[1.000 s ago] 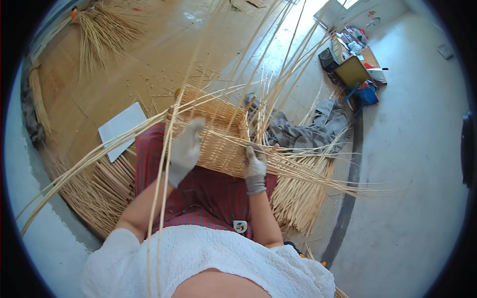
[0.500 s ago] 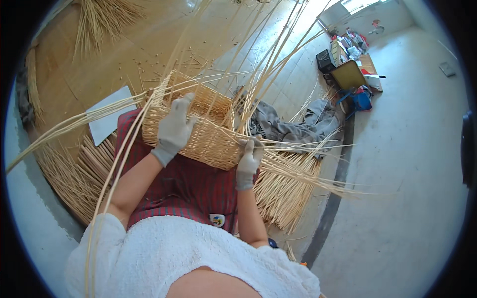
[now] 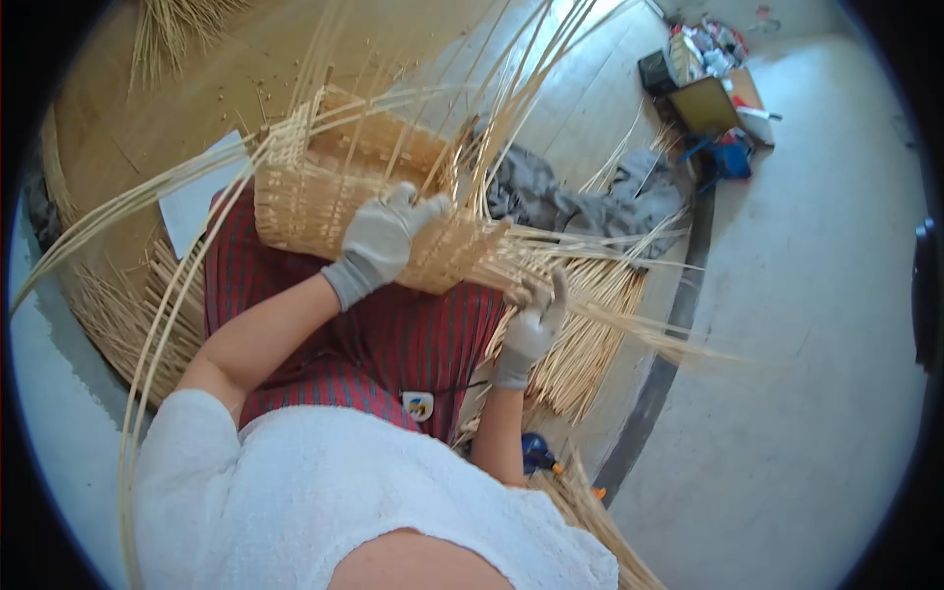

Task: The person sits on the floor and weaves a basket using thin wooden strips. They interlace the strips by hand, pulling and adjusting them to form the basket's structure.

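My left hand [image 3: 383,241], in a pale glove, rests against the near wall of a woven basket [image 3: 290,202], its fingers spread near the upper edge. Long upright strands rise from the basket, which is on my lap over a red striped cloth [image 3: 275,334]. Below the basket's right end, my gloved right hand [image 3: 531,324] is closed on a bundle of pale strands [image 3: 610,320], one finger raised; motion blurs its fingertips. More long strands arch out to the left past my left arm.
A white board [image 3: 197,202] and piled rods [image 3: 133,324] lie left. Rumpled grey cloth [image 3: 629,197] and reeds [image 3: 590,364] are right of the basket. A cluttered stand [image 3: 703,103] with a blue item [image 3: 733,157] stands back right. Another bundle [image 3: 177,29] lies back left.
The basket has shifted up and left in view. My left hand has moved rightward along its wall. My right hand has moved right, away from the basket's corner.
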### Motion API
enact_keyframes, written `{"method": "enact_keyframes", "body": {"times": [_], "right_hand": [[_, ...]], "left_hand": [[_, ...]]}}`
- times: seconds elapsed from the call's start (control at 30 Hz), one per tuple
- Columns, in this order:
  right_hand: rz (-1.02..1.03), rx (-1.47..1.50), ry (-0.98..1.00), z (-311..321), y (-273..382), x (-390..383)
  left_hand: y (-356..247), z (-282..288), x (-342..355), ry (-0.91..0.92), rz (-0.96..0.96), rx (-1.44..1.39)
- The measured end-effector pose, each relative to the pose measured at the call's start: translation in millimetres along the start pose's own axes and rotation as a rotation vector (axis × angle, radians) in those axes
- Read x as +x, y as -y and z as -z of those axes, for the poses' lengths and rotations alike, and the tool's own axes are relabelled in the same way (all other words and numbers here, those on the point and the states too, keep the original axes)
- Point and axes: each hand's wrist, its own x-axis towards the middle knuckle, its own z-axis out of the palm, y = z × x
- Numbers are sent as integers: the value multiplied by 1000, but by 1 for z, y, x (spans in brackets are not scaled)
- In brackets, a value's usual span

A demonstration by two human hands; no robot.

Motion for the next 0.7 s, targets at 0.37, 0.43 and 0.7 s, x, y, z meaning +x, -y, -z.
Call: {"method": "enact_keyframes", "body": {"times": [0.37, 0.43, 0.7], "right_hand": [[378, -693, 395, -101, -15, 55], [350, -538, 299, -93, -11, 43], [145, 62, 594, -211, 70, -44]], "left_hand": [[44, -13, 78, 253, -61, 192], [11, 17, 68, 275, 296, -151], [119, 64, -74, -584, 225, 186]]}}
